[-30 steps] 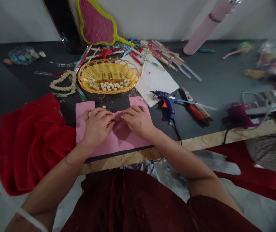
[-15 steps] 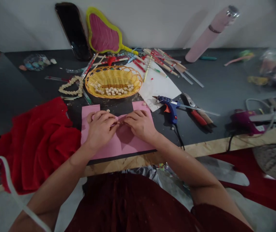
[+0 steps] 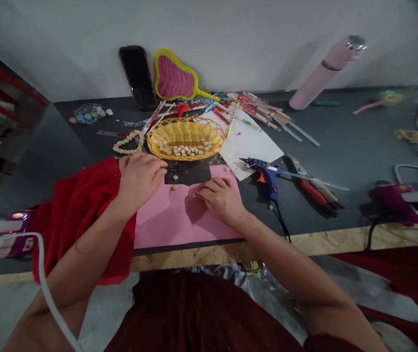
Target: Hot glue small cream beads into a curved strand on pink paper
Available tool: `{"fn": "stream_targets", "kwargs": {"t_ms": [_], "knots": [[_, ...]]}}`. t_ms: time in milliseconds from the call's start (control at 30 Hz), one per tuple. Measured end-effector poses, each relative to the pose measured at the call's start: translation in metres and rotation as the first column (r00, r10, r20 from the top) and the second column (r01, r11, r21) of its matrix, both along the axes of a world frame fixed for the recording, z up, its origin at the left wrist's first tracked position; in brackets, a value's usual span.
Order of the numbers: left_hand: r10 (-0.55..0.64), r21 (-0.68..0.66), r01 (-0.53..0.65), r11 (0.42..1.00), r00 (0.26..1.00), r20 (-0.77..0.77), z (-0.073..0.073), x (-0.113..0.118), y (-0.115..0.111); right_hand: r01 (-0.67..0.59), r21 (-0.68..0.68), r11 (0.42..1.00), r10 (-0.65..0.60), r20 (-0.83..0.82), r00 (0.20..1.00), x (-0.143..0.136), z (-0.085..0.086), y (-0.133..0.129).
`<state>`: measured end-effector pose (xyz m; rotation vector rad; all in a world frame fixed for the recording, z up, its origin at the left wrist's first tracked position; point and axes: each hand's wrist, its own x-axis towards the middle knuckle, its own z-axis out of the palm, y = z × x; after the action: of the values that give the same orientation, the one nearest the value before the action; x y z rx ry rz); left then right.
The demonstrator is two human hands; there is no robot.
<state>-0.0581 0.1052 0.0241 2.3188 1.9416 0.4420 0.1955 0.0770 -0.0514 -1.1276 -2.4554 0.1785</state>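
A pink sheet of paper [image 3: 165, 220] with a cut-out at its top edge lies near the table's front. My left hand [image 3: 141, 178] is over its upper left corner, fingers curled together, just below a heart-shaped piece made of small pale bits [image 3: 130, 143]. Whatever those fingers may hold is hidden. My right hand [image 3: 221, 198] rests on the right half of the paper, thumb and fingertips pinched together; what is between them is too small to name. A small pale piece [image 3: 174, 187] lies on the paper between my hands, and another [image 3: 175, 177] is just above it.
Behind the paper stands a yellow wicker basket [image 3: 185, 124] with several small pale cubes. To the right lie a blue glue gun [image 3: 267, 178] and red-handled pliers [image 3: 311, 188]. Red cloth [image 3: 80, 210] is at the left. A phone [image 3: 138, 78] and pink bottle [image 3: 319, 80] lean on the wall.
My left hand has come apart from the right hand and moved up and left towards the heart-shaped piece. My right hand stays over the paper. The camera view has shifted somewhat.
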Motion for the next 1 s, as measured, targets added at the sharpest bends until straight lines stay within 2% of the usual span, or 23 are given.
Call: {"fn": "stream_targets", "kwargs": {"t_ms": [100, 200, 300, 467, 800, 1000], "knots": [[0.061, -0.010, -0.062, 0.998, 0.996, -0.070, 0.005, -0.006, 0.042, -0.013, 0.014, 1.000, 0.014, -0.020, 1.000, 0.000, 0.001, 0.000], [0.109, -0.041, -0.115, 0.992, 0.985, -0.132, 0.003, -0.006, 0.081, -0.005, 0.010, 1.000, 0.006, -0.037, 0.999, -0.001, 0.002, -0.001], [0.150, -0.077, -0.166, 0.983, 0.973, -0.173, 0.001, 0.001, 0.103, -0.003, 0.008, 1.000, 0.003, -0.034, 0.999, -0.001, 0.003, -0.001], [0.128, -0.081, -0.148, 0.986, 0.968, -0.214, 0.001, 0.007, 0.111, -0.002, -0.017, 1.000, 0.001, -0.033, 0.999, -0.002, 0.003, 0.000], [0.107, -0.072, -0.128, 0.989, 0.965, -0.239, -0.008, 0.004, 0.123, -0.001, -0.009, 1.000, 0.000, -0.025, 1.000, -0.001, 0.001, 0.000], [0.154, -0.062, -0.175, 0.983, 0.955, -0.254, -0.008, 0.009, 0.123, 0.006, -0.004, 1.000, -0.006, -0.022, 1.000, -0.001, 0.002, -0.001]]}}
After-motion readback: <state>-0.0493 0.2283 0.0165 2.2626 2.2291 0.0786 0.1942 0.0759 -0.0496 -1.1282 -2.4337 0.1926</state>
